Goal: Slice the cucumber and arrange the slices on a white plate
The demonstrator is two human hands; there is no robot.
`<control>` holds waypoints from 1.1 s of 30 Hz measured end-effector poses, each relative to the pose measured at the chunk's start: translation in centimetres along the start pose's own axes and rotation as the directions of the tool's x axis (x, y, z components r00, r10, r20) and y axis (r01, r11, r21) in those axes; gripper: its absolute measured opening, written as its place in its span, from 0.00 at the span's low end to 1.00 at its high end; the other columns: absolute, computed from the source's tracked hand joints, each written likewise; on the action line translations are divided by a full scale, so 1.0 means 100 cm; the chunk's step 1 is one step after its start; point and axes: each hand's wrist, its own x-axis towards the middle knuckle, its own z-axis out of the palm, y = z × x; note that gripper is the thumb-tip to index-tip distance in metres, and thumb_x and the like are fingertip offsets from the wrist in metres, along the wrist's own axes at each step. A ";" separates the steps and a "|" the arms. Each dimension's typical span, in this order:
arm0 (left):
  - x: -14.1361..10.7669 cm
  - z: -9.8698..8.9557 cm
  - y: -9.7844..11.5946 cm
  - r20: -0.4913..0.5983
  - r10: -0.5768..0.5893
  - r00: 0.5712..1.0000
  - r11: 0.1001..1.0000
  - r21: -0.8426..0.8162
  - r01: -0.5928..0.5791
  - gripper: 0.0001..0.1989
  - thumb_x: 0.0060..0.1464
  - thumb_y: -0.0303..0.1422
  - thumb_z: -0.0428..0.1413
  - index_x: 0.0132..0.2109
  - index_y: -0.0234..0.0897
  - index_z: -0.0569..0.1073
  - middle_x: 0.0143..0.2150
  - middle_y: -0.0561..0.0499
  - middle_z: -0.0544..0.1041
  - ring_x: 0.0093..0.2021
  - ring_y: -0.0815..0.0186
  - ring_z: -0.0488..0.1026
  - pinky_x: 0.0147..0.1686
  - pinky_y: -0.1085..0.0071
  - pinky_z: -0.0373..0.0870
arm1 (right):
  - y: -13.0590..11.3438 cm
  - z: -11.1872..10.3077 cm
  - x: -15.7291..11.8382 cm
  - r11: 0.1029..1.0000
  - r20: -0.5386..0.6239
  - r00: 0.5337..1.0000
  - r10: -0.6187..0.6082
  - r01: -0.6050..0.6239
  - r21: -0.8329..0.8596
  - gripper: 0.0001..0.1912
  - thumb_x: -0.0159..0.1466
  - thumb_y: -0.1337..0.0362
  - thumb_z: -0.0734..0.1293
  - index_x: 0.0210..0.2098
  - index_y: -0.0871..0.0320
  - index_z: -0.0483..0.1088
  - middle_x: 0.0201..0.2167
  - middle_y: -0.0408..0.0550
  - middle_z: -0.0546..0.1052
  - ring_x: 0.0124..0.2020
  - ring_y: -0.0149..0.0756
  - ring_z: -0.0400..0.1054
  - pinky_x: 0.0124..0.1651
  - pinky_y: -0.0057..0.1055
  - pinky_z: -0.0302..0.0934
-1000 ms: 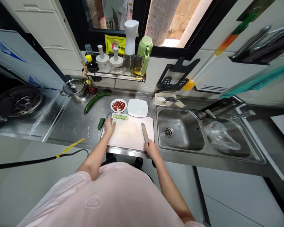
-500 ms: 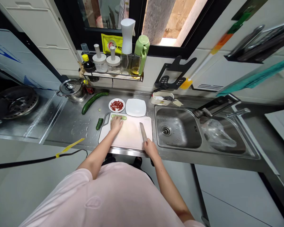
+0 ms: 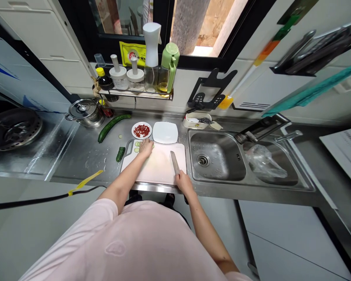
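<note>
A white cutting board (image 3: pixel 159 173) lies at the counter's front edge. Near its upper left, pale green cucumber slices (image 3: pixel 137 144) sit in a small cluster. My left hand (image 3: pixel 146 147) is over the right part of the cluster, its fingers curled down around slices; a bit of green shows past the fingertips. In my right hand (image 3: pixel 183 182) is the handle of a kitchen knife (image 3: pixel 174 162), its blade flat over the board's right side and pointing away from me. A short cucumber piece (image 3: pixel 120 154) rests left of the board, and a whole cucumber (image 3: pixel 112 127) lies farther back.
Behind the board stand a small plate of chopped red pieces (image 3: pixel 142 137) and a white square plate (image 3: pixel 165 132). A steel pot (image 3: pixel 86 112) is at the back left. The sink (image 3: pixel 218 179) adjoins the board's right side. Bottles fill the wall rack (image 3: pixel 137 93).
My left hand has shifted right along the cucumber slices, uncovering those on the left. The knife and my right hand keep their place on the board. The view has turned slightly.
</note>
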 end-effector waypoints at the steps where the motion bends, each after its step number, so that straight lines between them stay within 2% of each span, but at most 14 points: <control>1: 0.001 0.000 0.000 -0.010 -0.006 1.000 1.000 -0.021 0.006 0.10 0.52 0.30 0.53 0.42 0.40 0.73 0.48 0.41 0.69 0.53 0.54 0.62 0.51 0.61 0.56 | 0.000 0.000 0.000 1.000 0.000 1.000 0.000 0.000 0.001 0.14 0.67 0.63 0.52 0.45 0.59 0.65 0.39 0.54 0.75 0.41 0.38 0.69 0.39 0.28 0.54; 4: 0.002 0.001 0.000 -0.028 -0.059 0.998 0.990 -0.129 0.054 0.08 0.51 0.29 0.53 0.39 0.39 0.73 0.41 0.44 0.73 0.47 0.57 0.67 0.48 0.63 0.59 | 0.001 0.001 0.001 1.000 0.003 1.000 0.005 -0.005 0.000 0.14 0.67 0.63 0.52 0.45 0.59 0.65 0.39 0.54 0.75 0.41 0.38 0.69 0.38 0.28 0.54; 6: 0.000 0.004 -0.002 -0.011 -0.151 0.988 0.957 -0.253 0.144 0.08 0.50 0.30 0.53 0.39 0.39 0.74 0.36 0.47 0.75 0.41 0.60 0.71 0.43 0.66 0.62 | 0.001 0.001 0.001 1.000 0.004 1.000 0.007 -0.007 -0.003 0.14 0.67 0.63 0.52 0.45 0.59 0.65 0.38 0.54 0.75 0.40 0.38 0.69 0.38 0.28 0.54; 8: -0.004 0.008 -0.005 0.033 -0.259 0.965 0.875 -0.415 0.249 0.10 0.48 0.30 0.54 0.40 0.39 0.75 0.34 0.48 0.76 0.36 0.63 0.72 0.38 0.69 0.65 | 0.001 0.000 0.001 1.000 0.004 1.000 0.004 -0.004 -0.005 0.15 0.67 0.63 0.52 0.45 0.59 0.65 0.38 0.54 0.75 0.40 0.39 0.69 0.37 0.28 0.54; 11: -0.014 0.015 -0.012 0.123 -0.372 0.920 0.691 -0.625 0.363 0.11 0.44 0.30 0.56 0.38 0.36 0.76 0.34 0.48 0.78 0.32 0.66 0.73 0.33 0.72 0.66 | -0.001 -0.002 -0.001 1.000 0.010 1.000 -0.006 0.006 -0.007 0.15 0.67 0.62 0.51 0.45 0.59 0.65 0.39 0.55 0.75 0.40 0.39 0.69 0.37 0.28 0.54; 15: -0.026 0.025 -0.021 0.199 -0.442 0.875 0.522 -0.736 0.431 0.11 0.40 0.29 0.59 0.35 0.33 0.75 0.31 0.48 0.77 0.29 0.68 0.74 0.30 0.74 0.68 | -0.003 -0.004 -0.001 1.000 0.019 1.000 0.005 -0.005 -0.016 0.15 0.67 0.63 0.52 0.46 0.60 0.65 0.39 0.55 0.75 0.42 0.39 0.69 0.38 0.28 0.54; 18: -0.034 0.029 -0.024 0.258 -0.462 0.848 0.453 -0.754 0.476 0.10 0.40 0.30 0.59 0.35 0.33 0.73 0.28 0.50 0.77 0.27 0.69 0.73 0.29 0.74 0.68 | -0.004 -0.004 -0.001 1.000 0.019 1.000 0.005 -0.005 -0.028 0.15 0.67 0.63 0.51 0.46 0.60 0.65 0.40 0.56 0.75 0.41 0.40 0.69 0.38 0.29 0.54; 19: -0.036 0.029 -0.025 0.262 -0.464 0.846 0.467 -0.739 0.485 0.10 0.41 0.30 0.58 0.34 0.34 0.73 0.28 0.50 0.76 0.26 0.69 0.73 0.29 0.74 0.68 | -0.004 -0.004 -0.002 0.999 0.019 1.000 0.004 -0.003 -0.035 0.15 0.67 0.63 0.51 0.46 0.60 0.65 0.40 0.56 0.75 0.41 0.40 0.69 0.38 0.29 0.55; 21: -0.040 0.028 -0.027 0.221 -0.463 0.859 0.572 -0.666 0.479 0.07 0.42 0.31 0.58 0.32 0.35 0.74 0.27 0.50 0.76 0.27 0.68 0.73 0.30 0.73 0.67 | -0.006 -0.004 -0.003 0.999 0.016 1.000 -0.005 0.006 -0.053 0.16 0.67 0.63 0.51 0.46 0.59 0.65 0.40 0.56 0.75 0.41 0.40 0.69 0.38 0.29 0.55; 23: -0.044 0.026 -0.029 0.125 -0.440 0.889 0.714 -0.553 0.431 0.04 0.42 0.31 0.58 0.29 0.36 0.74 0.27 0.51 0.76 0.29 0.66 0.73 0.32 0.71 0.66 | -0.008 -0.005 -0.007 0.997 0.016 1.000 -0.026 0.028 -0.072 0.16 0.67 0.63 0.51 0.46 0.59 0.65 0.40 0.56 0.75 0.41 0.40 0.69 0.38 0.30 0.55; 25: -0.046 0.024 -0.031 0.035 -0.399 0.916 0.806 -0.463 0.368 0.04 0.43 0.31 0.57 0.30 0.37 0.74 0.28 0.51 0.76 0.31 0.65 0.73 0.33 0.71 0.65 | -0.013 -0.006 -0.012 0.994 0.022 0.998 -0.063 0.065 -0.087 0.15 0.67 0.62 0.51 0.47 0.58 0.64 0.40 0.55 0.75 0.41 0.40 0.69 0.39 0.29 0.55; 29: -0.048 0.027 -0.035 -0.060 -0.345 0.937 0.865 -0.407 0.293 0.07 0.46 0.30 0.55 0.35 0.39 0.74 0.30 0.51 0.75 0.34 0.65 0.72 0.35 0.71 0.64 | -0.029 -0.006 -0.022 0.979 0.047 0.986 -0.158 0.163 -0.119 0.15 0.68 0.62 0.51 0.47 0.57 0.64 0.39 0.54 0.75 0.40 0.39 0.69 0.39 0.29 0.55; 33: -0.046 0.031 -0.037 -0.089 -0.354 0.931 0.878 -0.374 0.298 0.08 0.47 0.31 0.54 0.36 0.38 0.74 0.34 0.49 0.74 0.36 0.65 0.71 0.37 0.71 0.64 | -0.046 -0.005 -0.027 0.966 0.096 0.974 -0.205 0.217 -0.144 0.14 0.67 0.62 0.52 0.46 0.57 0.64 0.39 0.54 0.75 0.40 0.39 0.70 0.38 0.29 0.55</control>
